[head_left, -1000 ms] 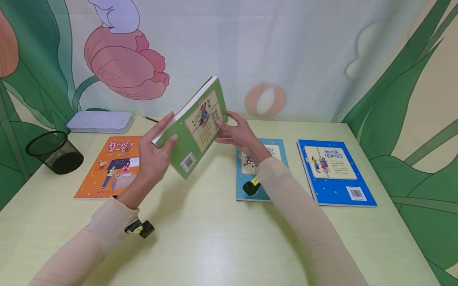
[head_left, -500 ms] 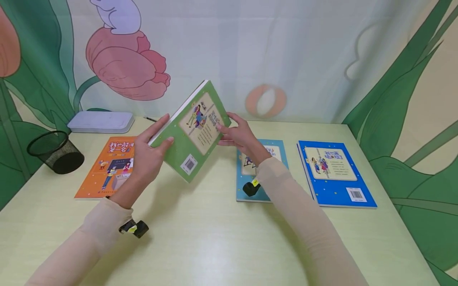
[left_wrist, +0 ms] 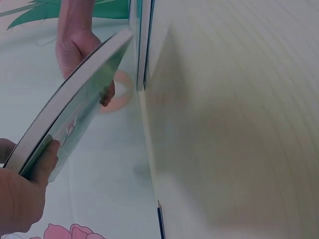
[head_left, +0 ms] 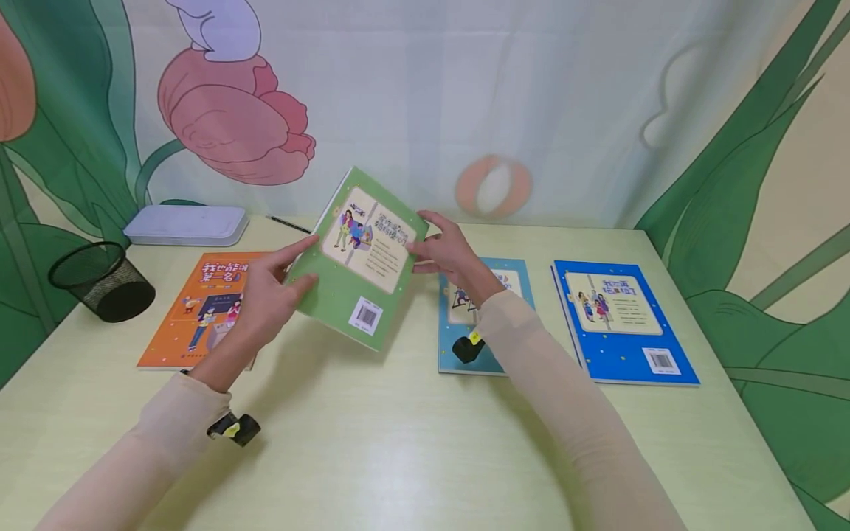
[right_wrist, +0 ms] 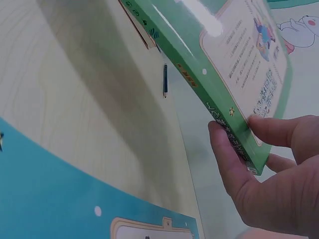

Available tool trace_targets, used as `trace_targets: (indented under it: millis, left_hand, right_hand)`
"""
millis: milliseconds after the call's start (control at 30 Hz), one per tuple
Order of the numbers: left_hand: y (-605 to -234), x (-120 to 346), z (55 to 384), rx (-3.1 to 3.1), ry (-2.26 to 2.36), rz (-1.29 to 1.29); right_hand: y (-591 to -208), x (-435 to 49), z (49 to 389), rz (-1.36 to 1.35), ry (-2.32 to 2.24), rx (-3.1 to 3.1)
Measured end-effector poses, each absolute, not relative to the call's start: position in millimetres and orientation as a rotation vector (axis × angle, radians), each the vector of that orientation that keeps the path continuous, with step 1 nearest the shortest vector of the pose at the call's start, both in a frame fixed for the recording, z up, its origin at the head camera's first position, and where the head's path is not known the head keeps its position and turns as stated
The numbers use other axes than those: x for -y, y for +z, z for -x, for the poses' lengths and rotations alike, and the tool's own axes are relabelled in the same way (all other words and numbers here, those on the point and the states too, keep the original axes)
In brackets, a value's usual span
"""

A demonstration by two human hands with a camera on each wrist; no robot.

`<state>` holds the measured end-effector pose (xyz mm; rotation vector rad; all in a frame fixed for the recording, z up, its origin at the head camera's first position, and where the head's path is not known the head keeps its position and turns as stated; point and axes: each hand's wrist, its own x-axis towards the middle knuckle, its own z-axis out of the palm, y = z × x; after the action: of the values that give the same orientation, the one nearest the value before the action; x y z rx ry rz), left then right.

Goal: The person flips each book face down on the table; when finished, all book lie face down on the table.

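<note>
A green book (head_left: 332, 287) is held up tilted above the table, its back cover with a barcode facing the head camera. My left hand (head_left: 268, 295) grips its left edge, thumb on the cover and fingers behind. At the upper right corner, my right hand (head_left: 448, 251) pinches the book by the spine. The right wrist view shows the thumb on the cover of the green book (right_wrist: 224, 59) and another finger along its spine. In the left wrist view, white page edges of the green book (left_wrist: 70, 89) show between both hands.
An orange book (head_left: 179, 324) lies to the left, partly behind my left forearm. A light-blue book (head_left: 518, 273) sits under my right wrist, with a dark-blue book (head_left: 624, 354) beyond it. A mesh pen holder (head_left: 119, 295), a pencil case (head_left: 186, 225) and a pencil (head_left: 288, 223) are farther back.
The green book has turned from a steep slant so its back cover faces the head camera more, and its top has come lower. My left hand has moved slightly left and down with it.
</note>
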<state>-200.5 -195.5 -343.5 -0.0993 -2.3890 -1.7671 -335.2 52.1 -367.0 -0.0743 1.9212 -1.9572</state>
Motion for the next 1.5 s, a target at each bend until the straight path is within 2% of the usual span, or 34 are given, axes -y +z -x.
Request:
trace_targets:
  millis: [667, 1167, 1500]
  left_hand:
    - [-368.6, 213.9, 197.8, 2.772, -1.71, -0.133]
    - [-383.2, 216.9, 204.3, 2.935, -1.57, -0.117]
    - [-395.0, 221.4, 214.0, 3.088, -1.301, -0.053]
  right_hand:
    - [-381.4, -50.4, 339.9, 0.129, -1.706, -2.074]
    - [-390.0, -39.9, 356.5, 0.086, -1.533, -2.16]
    - [-392.6, -31.6, 361.8, 0.047, -1.435, -2.203]
